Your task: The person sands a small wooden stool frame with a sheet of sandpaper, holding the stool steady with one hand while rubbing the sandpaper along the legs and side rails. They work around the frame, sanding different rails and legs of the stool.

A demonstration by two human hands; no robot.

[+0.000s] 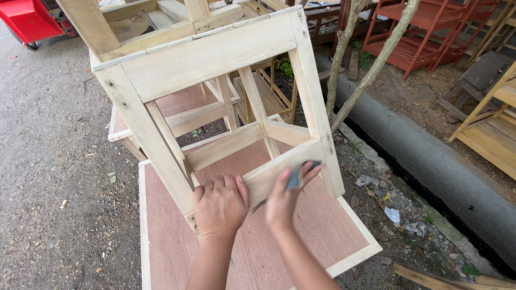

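A pale bare-wood frame (215,59), like a small stool or table, lies tilted on a reddish plywood panel (317,225) with light wooden edging. My left hand (220,207) grips the near leg of the frame (150,145) close to its lower end. My right hand (287,196) presses a small piece of grey sandpaper (295,176) against the lower crossbar (279,169), fingers wrapped over it.
More bare wooden frames (269,91) stand behind. Red painted shelving (424,32) and pale wooden racks (492,123) line the right. Two thin tree trunks (371,70) rise beside a concrete kerb (430,156). Gravel ground lies left, with a red object (29,21) at top left.
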